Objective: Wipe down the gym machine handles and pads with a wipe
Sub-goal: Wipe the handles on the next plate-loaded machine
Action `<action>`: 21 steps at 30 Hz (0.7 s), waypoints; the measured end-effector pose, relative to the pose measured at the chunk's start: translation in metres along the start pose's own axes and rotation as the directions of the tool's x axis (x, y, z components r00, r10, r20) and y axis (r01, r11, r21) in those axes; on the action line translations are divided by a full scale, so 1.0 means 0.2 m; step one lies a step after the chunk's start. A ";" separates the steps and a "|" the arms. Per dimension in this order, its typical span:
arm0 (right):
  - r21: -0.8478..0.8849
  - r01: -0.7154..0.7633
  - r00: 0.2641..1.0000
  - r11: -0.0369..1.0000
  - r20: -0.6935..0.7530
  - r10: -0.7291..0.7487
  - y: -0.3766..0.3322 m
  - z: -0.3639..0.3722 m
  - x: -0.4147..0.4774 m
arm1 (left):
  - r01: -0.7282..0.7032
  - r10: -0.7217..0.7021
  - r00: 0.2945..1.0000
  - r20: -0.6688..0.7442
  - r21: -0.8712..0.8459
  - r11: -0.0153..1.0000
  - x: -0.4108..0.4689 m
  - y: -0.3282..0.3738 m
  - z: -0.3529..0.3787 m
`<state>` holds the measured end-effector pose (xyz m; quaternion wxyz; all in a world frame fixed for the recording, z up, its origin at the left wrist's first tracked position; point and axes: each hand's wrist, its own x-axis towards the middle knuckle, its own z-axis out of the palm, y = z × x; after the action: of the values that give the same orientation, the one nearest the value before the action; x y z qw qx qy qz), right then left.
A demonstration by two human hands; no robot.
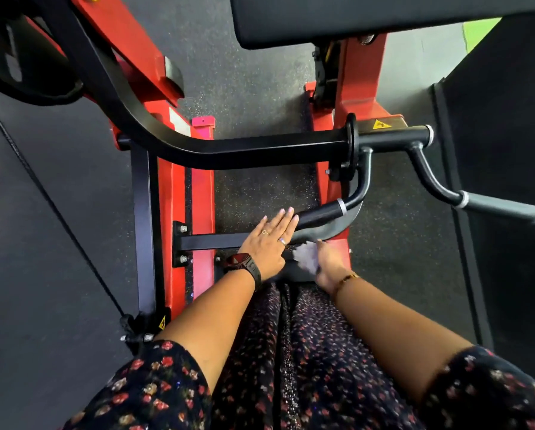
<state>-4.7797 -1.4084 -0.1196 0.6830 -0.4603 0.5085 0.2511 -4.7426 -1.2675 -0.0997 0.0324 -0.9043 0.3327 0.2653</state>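
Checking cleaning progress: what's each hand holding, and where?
The right hand holds a bunched wipe; which part is unclear. The left hand lies flat, holding nothing.

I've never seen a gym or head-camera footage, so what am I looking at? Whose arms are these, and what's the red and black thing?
This is one picture from a camera on a person's head, looking down along their own arms. The red frame with black bars is a weight machine on the floor. A black pad shows at the top. Two black handles stick out, a near handle and a far handle. The left hand, fingers straight, has its fingertips at the near handle's end. The right hand grips a white wipe just below that handle; what it rubs is blurred.
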 end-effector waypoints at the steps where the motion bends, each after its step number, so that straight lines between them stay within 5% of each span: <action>1: 0.175 -0.091 0.995 0.980 0.061 0.082 0.00 0.07 0.03 | -0.005 0.005 1.000 0.014 0.000 1.000 0.00 0.01 0.00; 3: 0.417 -0.198 0.979 0.887 0.126 0.159 -0.02 0.18 0.03 | -0.006 0.006 1.000 0.006 -0.006 1.000 0.00 0.00 -0.01; 6: 0.552 -0.213 0.970 0.806 0.216 0.109 -0.08 0.23 -0.02 | -0.009 0.009 1.000 0.016 0.008 1.000 0.00 0.00 -0.01; 12: 0.695 0.154 0.988 0.702 -0.130 -0.088 -0.31 0.01 0.07 | 0.019 -0.020 0.999 0.030 0.032 0.999 -0.01 0.04 -0.02; 14: 0.549 0.230 0.961 0.804 -0.258 -0.099 -0.38 -0.07 0.03 | 0.028 -0.029 0.999 0.024 0.054 0.998 -0.02 0.04 -0.01; 17: 0.003 0.356 0.824 0.935 -0.472 -0.312 -0.42 -0.11 -0.10 | 0.034 -0.036 0.999 0.027 0.059 0.998 -0.02 0.04 -0.01; 21: -0.504 0.585 0.587 0.636 -0.277 -0.760 -0.32 -0.04 -0.13 | 0.044 -0.045 0.998 0.042 0.046 0.998 -0.01 0.04 -0.03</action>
<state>-4.7415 -1.4408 -0.0717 0.4863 -0.7825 0.3837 -0.0620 -4.7466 -1.2734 -0.0921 0.0659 -0.9046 0.3176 0.2765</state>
